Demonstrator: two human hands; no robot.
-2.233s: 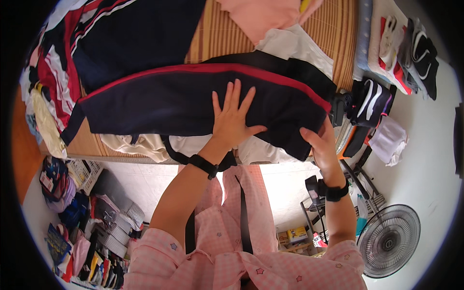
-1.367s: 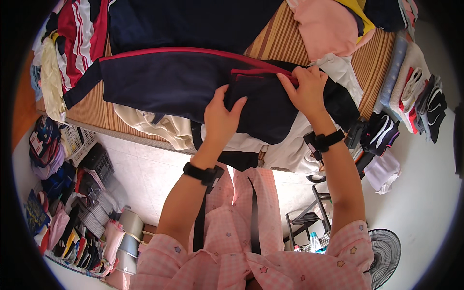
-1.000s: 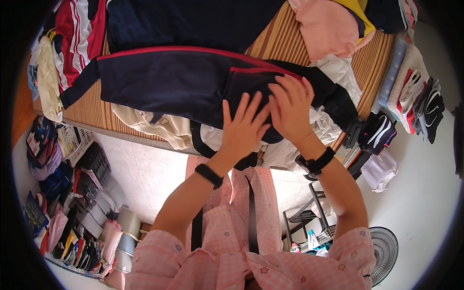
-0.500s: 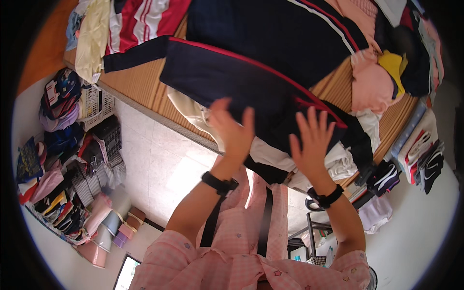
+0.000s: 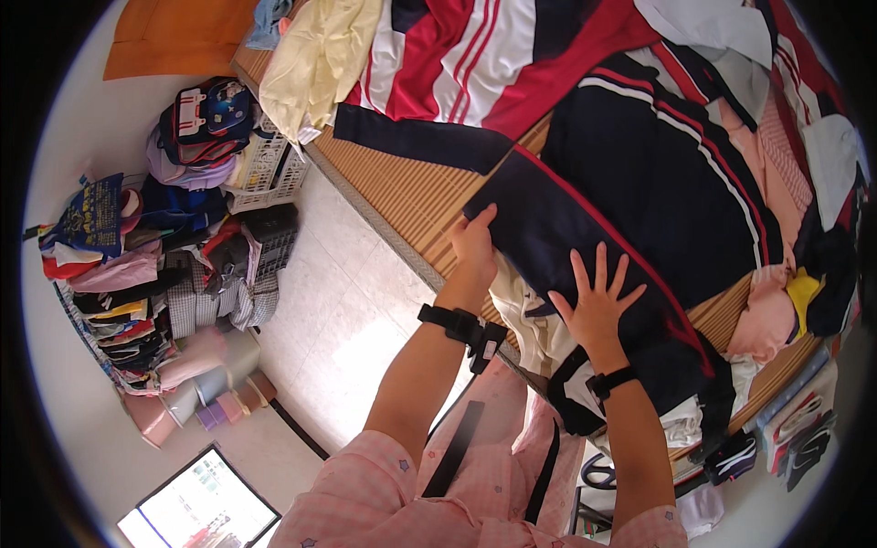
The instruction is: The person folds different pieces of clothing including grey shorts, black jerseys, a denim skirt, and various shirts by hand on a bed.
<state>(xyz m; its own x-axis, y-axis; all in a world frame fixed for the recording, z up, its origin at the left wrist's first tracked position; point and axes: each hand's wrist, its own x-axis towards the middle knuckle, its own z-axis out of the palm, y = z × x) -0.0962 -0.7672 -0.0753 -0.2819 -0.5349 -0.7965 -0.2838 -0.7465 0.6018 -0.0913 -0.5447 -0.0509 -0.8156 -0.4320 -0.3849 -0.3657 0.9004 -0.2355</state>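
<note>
A dark navy garment with red piping, long and folded like a trouser leg, lies across the bamboo mat. At its left end my left hand pinches the hem corner, thumb on top. My right hand rests flat on the middle of the garment with fingers spread. Beneath the near edge, partly hidden, is a cream garment. Just beyond lies another navy garment with white and red stripes. Both wrists wear black straps.
A red, white and navy jacket and a pale yellow garment lie at the far side. More clothes, peach and a yellow piece, are heaped at the right. Left on the floor stand a white basket and stacked bags and clothes.
My left hand has moved to the garment's left end and closed on its hem. My right hand has come down flat onto the cloth. The view has swung left.
</note>
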